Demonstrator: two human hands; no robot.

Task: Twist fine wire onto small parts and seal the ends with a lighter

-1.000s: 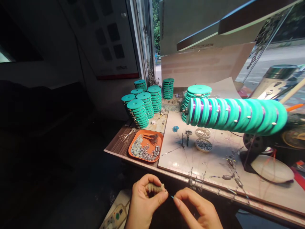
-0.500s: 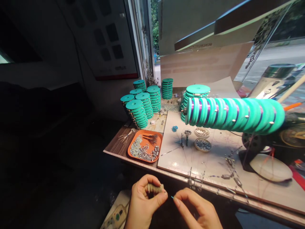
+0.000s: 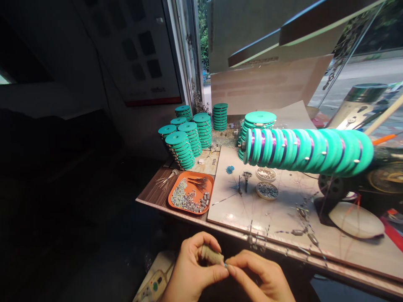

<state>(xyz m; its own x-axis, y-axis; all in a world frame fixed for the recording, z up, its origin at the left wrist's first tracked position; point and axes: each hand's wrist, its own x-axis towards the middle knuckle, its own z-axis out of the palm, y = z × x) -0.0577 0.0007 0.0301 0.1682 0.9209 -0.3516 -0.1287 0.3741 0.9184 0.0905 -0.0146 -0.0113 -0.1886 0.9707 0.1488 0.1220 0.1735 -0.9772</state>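
Note:
Below the front edge of the table, my left hand is closed around a small bundle of grey-brown sinker pieces. My right hand pinches a tiny blue-tipped item and its fingertips touch the left thumb beside the bundle. What the right fingers hold is too small to name. Both hands are nearest the table's front edge, where thin lines with small metal weights hang.
An orange tray of small metal parts sits at the table's left. Stacks of teal spools stand behind it, and a long row of teal spools runs on a horizontal rod. Two small bowls hold beads. A power strip lies below.
My hands have come together: the right fingertips moved left until they touch the left thumb at the bundle. The view has drifted slightly.

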